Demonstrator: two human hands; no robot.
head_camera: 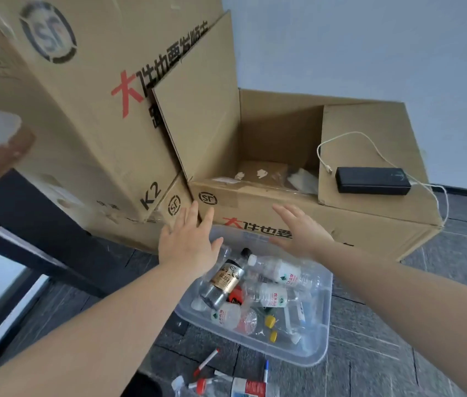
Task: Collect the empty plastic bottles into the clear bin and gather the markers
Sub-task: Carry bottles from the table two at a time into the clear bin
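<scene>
Bottles (pixel 269 293) fill clear bin (pixel 316 349) beside SF-marked box (pixel 255 207)

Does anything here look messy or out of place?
Yes. A bottle and two markers lie loose on the floor beside the clear bin, not gathered. A black power bank with a trailing white cable sits on the cardboard box.

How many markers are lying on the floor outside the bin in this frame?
3: a red-capped white marker near the clear plastic bin's front corner, a blue-tipped white marker right of it, another red-capped marker at the bottom edge. Others may be hidden.
</scene>
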